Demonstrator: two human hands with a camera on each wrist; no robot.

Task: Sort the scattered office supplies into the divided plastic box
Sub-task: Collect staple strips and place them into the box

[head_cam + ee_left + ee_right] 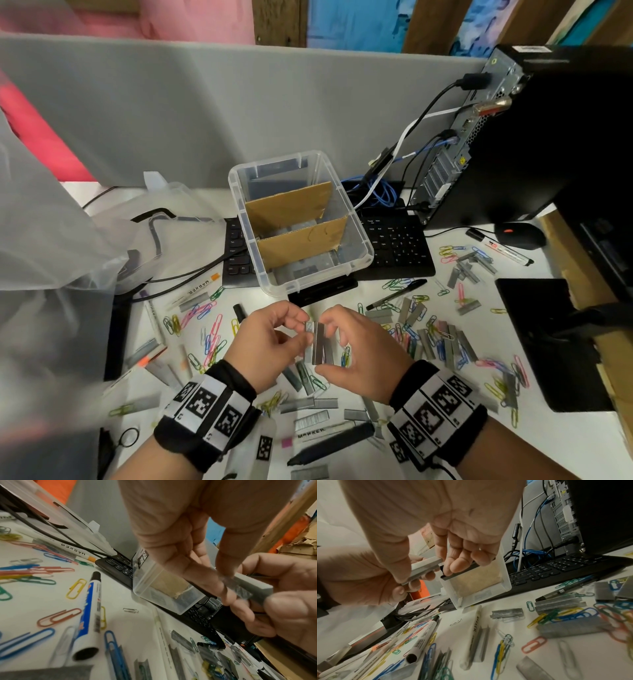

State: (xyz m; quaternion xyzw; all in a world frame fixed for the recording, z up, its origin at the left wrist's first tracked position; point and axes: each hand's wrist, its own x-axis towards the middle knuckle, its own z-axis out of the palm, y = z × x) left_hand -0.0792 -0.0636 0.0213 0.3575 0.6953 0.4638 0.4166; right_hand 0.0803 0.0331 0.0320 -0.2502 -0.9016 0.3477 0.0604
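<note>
Steel staple strips (320, 342) pinched by left hand (263, 346) and right hand (359, 356); paper clips (212, 337) around

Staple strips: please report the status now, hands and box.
Left hand and right hand both pinch staple strips above the desk. Divided box ahead, no strips seen inside. Nothing between hands and box.

The left hand (265, 346) and right hand (356, 347) cover much of the staple strips (320, 342) pinched between them, so how many strips there are cannot be counted. Beyond the fingertips, the clear divided box (356, 240) hides the middle of the black keyboard (397, 245). Below the left fingers, the near end of a white marker (85, 615) is blurred, its print unreadable. The computer tower (548, 137) runs off the right edge.
</note>
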